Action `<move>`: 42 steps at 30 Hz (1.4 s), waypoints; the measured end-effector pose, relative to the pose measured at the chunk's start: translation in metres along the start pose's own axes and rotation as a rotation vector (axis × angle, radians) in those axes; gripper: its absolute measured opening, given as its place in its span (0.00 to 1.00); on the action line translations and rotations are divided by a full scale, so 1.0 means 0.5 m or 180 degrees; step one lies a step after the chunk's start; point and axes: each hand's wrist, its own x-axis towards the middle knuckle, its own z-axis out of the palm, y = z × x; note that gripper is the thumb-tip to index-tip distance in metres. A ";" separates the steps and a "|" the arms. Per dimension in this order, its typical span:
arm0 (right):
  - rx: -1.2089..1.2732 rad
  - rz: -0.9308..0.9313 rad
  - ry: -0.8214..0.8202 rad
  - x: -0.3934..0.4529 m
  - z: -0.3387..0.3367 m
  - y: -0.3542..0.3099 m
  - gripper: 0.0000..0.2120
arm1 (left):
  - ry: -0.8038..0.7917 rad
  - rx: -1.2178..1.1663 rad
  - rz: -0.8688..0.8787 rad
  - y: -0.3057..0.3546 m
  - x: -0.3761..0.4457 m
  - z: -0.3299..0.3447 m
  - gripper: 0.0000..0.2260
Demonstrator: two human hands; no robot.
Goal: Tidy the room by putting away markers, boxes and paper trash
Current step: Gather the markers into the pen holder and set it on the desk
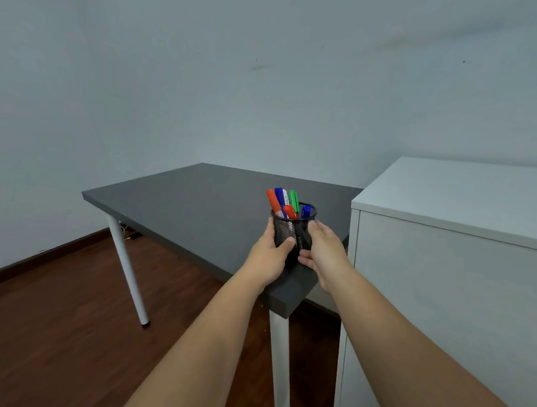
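Both forearms reach forward from the bottom of the frame. Left hand (269, 256) and right hand (323, 256) wrap the black mesh cup (292, 232) from opposite sides, fingers curled closed on its wall, left thumb pressed on the near face. Two-handed grip likely keeps the cup upright so nothing tips out.

Markers (287, 202) are inside the cup, standing up and leaning: orange, blue, green and red caps stick out above the rim.

Cup is over the near right corner of the dark desk (205, 206). Can't tell if its base touches the top or hangs just above; the hands hide it. Rest of the desk top is bare.

White cabinet (453, 219) sits just right of the desk, top higher than the desk surface.

Judgement: markers look collected; cup is being placed or lifted at that corner. No boxes or paper trash visible.
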 end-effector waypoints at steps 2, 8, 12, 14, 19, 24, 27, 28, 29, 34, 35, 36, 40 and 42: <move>0.0002 0.0114 -0.0035 0.020 0.007 0.001 0.21 | 0.0039 0.0411 -0.0089 0.000 0.030 -0.007 0.26; -0.0337 0.0093 0.0082 0.054 0.007 -0.005 0.22 | 0.0413 0.0414 -0.0112 0.008 0.062 -0.012 0.21; -0.0943 -0.0074 0.0159 0.073 0.011 0.017 0.23 | 0.0651 0.0342 -0.0154 -0.005 0.071 -0.006 0.20; -0.1155 -0.0167 0.0244 0.092 0.014 0.018 0.22 | 0.0696 0.0398 -0.0130 -0.009 0.086 -0.005 0.19; -0.1639 -0.0218 0.0576 0.152 0.026 0.002 0.20 | 0.0605 0.0572 -0.0055 -0.018 0.160 -0.002 0.18; -0.1960 -0.0350 0.0991 0.231 0.033 0.004 0.21 | 0.0377 0.0599 0.0016 -0.040 0.247 0.006 0.17; -0.2017 -0.0488 0.1372 0.287 0.034 -0.001 0.19 | 0.0106 0.0303 0.0000 -0.055 0.317 0.009 0.18; -0.2005 -0.0495 0.1481 0.302 0.033 -0.003 0.18 | 0.0012 0.0230 -0.0024 -0.056 0.335 0.012 0.18; -0.1966 -0.0498 0.1576 0.315 0.031 -0.005 0.18 | -0.0064 0.0219 -0.0031 -0.058 0.350 0.017 0.18; -0.1932 -0.0441 0.1942 0.378 0.037 -0.011 0.23 | -0.0415 0.0916 0.0190 -0.052 0.422 0.041 0.18; -0.1929 -0.0407 0.2015 0.390 0.036 -0.011 0.23 | -0.0491 0.0952 0.0212 -0.049 0.432 0.047 0.19; -0.1926 -0.0382 0.2079 0.400 0.034 -0.010 0.23 | -0.0559 0.0975 0.0211 -0.045 0.435 0.051 0.20; -0.2131 -0.0187 0.2276 0.424 0.028 -0.014 0.24 | -0.0687 0.0796 0.0105 -0.041 0.460 0.062 0.25; -0.2305 -0.0121 0.2308 0.436 0.022 -0.017 0.24 | -0.0772 0.0704 0.0134 -0.034 0.473 0.064 0.26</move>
